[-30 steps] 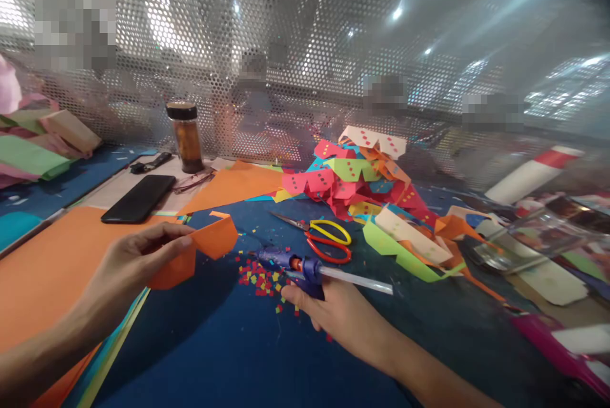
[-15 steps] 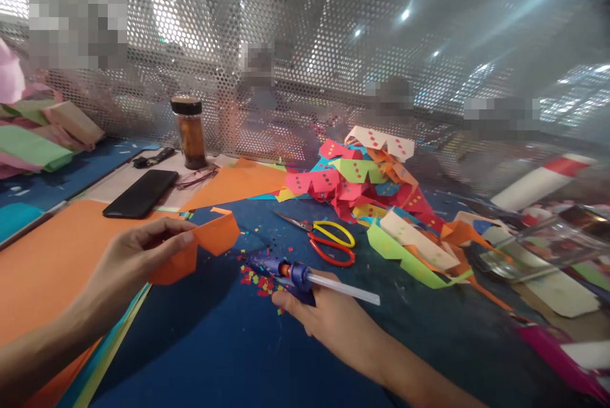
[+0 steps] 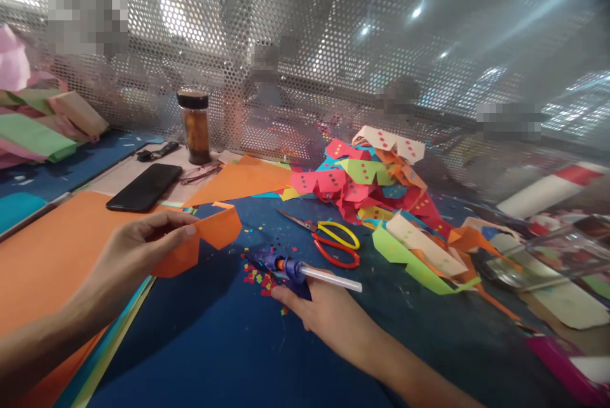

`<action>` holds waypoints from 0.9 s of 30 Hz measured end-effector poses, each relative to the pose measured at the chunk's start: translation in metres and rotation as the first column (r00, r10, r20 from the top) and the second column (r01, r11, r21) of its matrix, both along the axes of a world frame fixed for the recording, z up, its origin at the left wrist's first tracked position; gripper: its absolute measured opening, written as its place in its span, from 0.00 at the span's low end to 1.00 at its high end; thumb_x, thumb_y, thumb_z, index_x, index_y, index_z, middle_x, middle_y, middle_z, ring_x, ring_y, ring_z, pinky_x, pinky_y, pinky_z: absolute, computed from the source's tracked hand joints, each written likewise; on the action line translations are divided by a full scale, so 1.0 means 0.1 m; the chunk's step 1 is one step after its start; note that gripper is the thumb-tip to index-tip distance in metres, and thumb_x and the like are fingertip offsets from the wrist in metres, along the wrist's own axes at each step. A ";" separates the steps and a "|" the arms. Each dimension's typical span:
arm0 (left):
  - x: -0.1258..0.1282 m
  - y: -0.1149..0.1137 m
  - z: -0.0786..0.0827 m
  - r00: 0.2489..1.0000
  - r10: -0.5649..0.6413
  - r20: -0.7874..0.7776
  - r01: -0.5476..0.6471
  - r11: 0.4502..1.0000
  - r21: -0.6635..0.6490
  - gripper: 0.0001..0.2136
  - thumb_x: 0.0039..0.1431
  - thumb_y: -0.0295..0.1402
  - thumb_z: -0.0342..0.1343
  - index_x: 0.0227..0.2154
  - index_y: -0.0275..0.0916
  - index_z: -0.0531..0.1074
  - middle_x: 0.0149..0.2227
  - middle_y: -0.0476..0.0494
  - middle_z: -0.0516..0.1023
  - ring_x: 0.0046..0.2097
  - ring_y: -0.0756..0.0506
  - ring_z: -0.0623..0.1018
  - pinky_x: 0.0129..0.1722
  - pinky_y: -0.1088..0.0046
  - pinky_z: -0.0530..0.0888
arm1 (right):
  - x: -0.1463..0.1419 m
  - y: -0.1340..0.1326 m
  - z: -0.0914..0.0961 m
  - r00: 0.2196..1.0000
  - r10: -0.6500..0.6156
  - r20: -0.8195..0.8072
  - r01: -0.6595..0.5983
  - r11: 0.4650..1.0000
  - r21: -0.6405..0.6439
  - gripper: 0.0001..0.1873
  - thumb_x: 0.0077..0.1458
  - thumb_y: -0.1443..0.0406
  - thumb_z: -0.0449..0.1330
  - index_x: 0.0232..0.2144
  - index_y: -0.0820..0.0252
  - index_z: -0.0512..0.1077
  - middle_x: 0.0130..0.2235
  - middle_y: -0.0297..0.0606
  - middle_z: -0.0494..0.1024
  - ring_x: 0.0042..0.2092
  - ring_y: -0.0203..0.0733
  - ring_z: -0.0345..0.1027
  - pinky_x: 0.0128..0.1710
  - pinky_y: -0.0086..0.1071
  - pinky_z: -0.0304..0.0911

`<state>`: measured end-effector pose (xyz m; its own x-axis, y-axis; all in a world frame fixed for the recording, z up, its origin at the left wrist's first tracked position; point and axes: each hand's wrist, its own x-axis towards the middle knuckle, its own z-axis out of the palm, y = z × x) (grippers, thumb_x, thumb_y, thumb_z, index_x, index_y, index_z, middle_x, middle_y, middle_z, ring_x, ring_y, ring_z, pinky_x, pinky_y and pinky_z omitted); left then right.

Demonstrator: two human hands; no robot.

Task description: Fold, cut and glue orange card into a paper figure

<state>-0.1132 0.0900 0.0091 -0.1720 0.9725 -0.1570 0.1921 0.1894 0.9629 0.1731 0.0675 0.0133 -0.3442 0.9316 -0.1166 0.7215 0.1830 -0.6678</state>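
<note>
Between the thumb and fingers of my left hand (image 3: 138,243) is an orange paper mask (image 3: 219,227), cut with angled edges and held above the blue table. My right hand (image 3: 328,312) is closed round a blue hot glue gun (image 3: 286,266), its nozzle pointing left and a clear glue stick jutting out of its back. Small coloured paper squares (image 3: 260,281) lie scattered under the nozzle. Just beyond the glue gun rest scissors (image 3: 336,243) with one yellow and one red handle.
A pile of coloured paper masks (image 3: 362,173) with small squares on them sits at the back right. On the left are orange paper sheets (image 3: 57,243), a black phone (image 3: 144,187) and a dark-lidded jar (image 3: 196,128). A perforated metal screen (image 3: 305,33) stands behind.
The glue gun has tilted slightly, and its glue stick end has shifted left and up. My left hand keeps hold of the orange mask. The whole view has moved a little.
</note>
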 end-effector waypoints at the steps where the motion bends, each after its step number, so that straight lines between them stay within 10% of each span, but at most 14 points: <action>1: 0.00 0.00 0.00 1.000 -0.005 -0.007 0.005 1.000 -0.002 0.27 0.46 0.56 0.67 0.43 0.43 0.77 0.30 0.54 0.76 0.31 0.51 0.71 0.26 0.83 0.64 | 0.00 0.00 0.00 1.000 -0.001 0.003 0.001 1.000 0.005 0.15 0.63 0.52 0.58 0.37 0.55 0.75 0.25 0.32 0.74 0.27 0.39 0.68 0.27 0.31 0.62; 27: -0.04 0.03 -0.07 1.000 -0.006 -0.020 0.006 1.000 0.018 0.28 0.44 0.57 0.66 0.42 0.43 0.79 0.30 0.53 0.75 0.31 0.50 0.70 0.27 0.80 0.63 | 0.02 -0.06 0.03 0.987 -0.077 -0.142 0.053 0.985 -0.165 0.17 0.62 0.50 0.57 0.40 0.57 0.71 0.26 0.29 0.71 0.21 0.32 0.61 0.22 0.27 0.61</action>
<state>-0.1171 0.0931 0.0023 -0.1692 0.9761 -0.1364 0.2119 0.1712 0.9622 0.1750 0.0611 0.0160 -0.3080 0.9259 -0.2188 0.6199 0.0208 -0.7844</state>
